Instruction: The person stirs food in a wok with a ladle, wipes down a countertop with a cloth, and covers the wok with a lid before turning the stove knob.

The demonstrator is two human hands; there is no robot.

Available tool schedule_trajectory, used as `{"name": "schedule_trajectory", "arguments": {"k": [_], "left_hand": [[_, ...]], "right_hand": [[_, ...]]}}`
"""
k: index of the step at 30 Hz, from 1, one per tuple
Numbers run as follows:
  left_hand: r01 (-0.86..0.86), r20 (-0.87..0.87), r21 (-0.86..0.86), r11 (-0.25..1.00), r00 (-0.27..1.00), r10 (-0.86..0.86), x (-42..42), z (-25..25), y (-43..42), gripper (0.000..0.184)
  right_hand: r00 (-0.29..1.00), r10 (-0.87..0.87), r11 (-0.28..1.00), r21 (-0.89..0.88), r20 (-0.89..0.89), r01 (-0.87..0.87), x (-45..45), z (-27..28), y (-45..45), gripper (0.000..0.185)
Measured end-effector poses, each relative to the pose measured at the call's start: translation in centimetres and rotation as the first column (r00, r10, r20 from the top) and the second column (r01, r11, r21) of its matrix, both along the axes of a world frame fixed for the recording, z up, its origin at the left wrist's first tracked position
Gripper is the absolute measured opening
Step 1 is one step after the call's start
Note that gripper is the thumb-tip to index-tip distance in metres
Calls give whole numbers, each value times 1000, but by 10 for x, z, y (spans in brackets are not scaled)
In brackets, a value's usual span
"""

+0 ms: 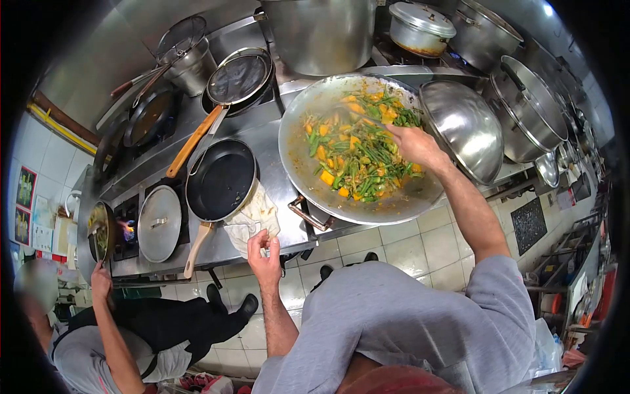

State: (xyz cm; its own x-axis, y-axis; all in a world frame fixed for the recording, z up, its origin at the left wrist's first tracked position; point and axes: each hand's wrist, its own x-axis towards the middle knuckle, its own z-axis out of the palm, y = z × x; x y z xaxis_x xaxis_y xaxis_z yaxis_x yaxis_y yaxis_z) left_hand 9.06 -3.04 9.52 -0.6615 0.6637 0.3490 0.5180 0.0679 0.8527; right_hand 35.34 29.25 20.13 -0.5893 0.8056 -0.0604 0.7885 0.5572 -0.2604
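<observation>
1. At the far left, a pan of food [111, 226] is held beside a flame [127, 230] by a co-worker's hand [102, 282].
2. Next, a flat round lid [154, 240] and a black pan [221, 171] are set side by side.
3. By the black pan, a crumpled cloth [252, 220] is seen. The left hand [264, 259] is held at its edge with the fingers curled; whether the cloth is pinched cannot be told. If the hot rim must be steadied, the cloth should be used.
4. In the middle, a big wok [289, 164] is filled with green beans and orange chunks [377, 148].
5. Over it, a thin metal tool [367, 118] is gripped by the right hand [418, 146]; its far end is hard to see. The food is best scooped from the bottom and turned gently, so that nothing is burnt, squashed or spilled.
6. At the right, a shiny dome [462, 131] is placed just beside the wok. It should not be bumped by the arm.
</observation>
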Motion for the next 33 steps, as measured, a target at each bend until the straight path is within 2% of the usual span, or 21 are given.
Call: {"name": "schedule_trajectory", "arguments": {"k": [3, 5, 9, 11, 14, 16, 18, 19, 21, 22, 24, 25, 26, 27, 28, 30, 32, 33], "left_hand": [[-30, 26, -3, 1000, 999, 30, -5, -14, -8, 26], [-43, 74, -21, 999, 996, 45, -8, -20, -11, 25], [-9, 132, -28, 1000, 991, 12, -9, -24, -1, 25], [30, 146, 9, 1000, 989, -31, -7, -16, 13, 24], [78, 117, 27, 997, 990, -80, -7, -7, 34, 25], [111, 83, 21, 994, 990, -113, -4, 1, 45, 24], [136, 38, 62, 989, 990, -139, 0, 2, 58, 24], [132, 39, 71, 989, 990, -135, 3, 5, 62, 23], [116, 16, 63, 991, 993, -117, 12, 14, 68, 23], [88, -8, 52, 995, 996, -88, 17, 22, 70, 22], [89, -10, 86, 992, 996, -89, 36, 39, 78, 20], [121, -11, 95, 988, 993, -121, 46, 44, 83, 19], [147, -10, 103, 984, 989, -147, 58, 51, 87, 17], [199, 55, 104, 974, 977, -206, 75, 62, 92, 15], [292, 231, 90, 952, 924, -305, 92, 67, 97, 16], [481, 202, -25, 876, 861, -467, 123, 80, 112, 24], [574, 355, 6, 819, 765, -538, 155, 70, 134, 33], [621, 500, 31, 783, 669, -550, 169, 62, 145, 35]], "right_hand": [[983, -29, 998, 46, -180, 38, 44, -3, -22, 36], [965, -150, 988, -8, -216, 151, 73, -30, -41, 37], [946, -226, 974, -61, -231, 218, 113, -48, -90, 40], [872, -272, 957, -18, -407, 290, 120, -43, -107, 44], [821, -313, 934, 2, -478, 358, 132, -54, -122, 47], [855, -286, 940, 45, -432, 337, 146, -63, -125, 46], [903, -364, 931, -124, -229, 343, 159, -54, -124, 43], [898, -373, 927, -119, -231, 355, 157, -54, -126, 43], [840, -304, 938, 14, -449, 347, 150, -54, -131, 39], [836, -310, 935, 16, -453, 355, 151, -53, -130, 39], [929, -360, 933, -47, -85, 357, 153, -50, -126, 37], [929, -359, 933, -37, -90, 357, 154, -50, -123, 37], [916, -319, 948, -61, -243, 314, 155, -51, -123, 36], [880, -272, 962, -80, -389, 262, 155, -51, -121, 36], [885, -262, 965, -77, -386, 252, 148, -43, -122, 36], [742, -392, 889, -430, -544, 155, 116, -17, -122, 37], [540, -570, 714, -699, -619, -47, 85, -3, -126, 41], [507, -550, 711, -690, -663, -131, 72, -15, -125, 44]]}}
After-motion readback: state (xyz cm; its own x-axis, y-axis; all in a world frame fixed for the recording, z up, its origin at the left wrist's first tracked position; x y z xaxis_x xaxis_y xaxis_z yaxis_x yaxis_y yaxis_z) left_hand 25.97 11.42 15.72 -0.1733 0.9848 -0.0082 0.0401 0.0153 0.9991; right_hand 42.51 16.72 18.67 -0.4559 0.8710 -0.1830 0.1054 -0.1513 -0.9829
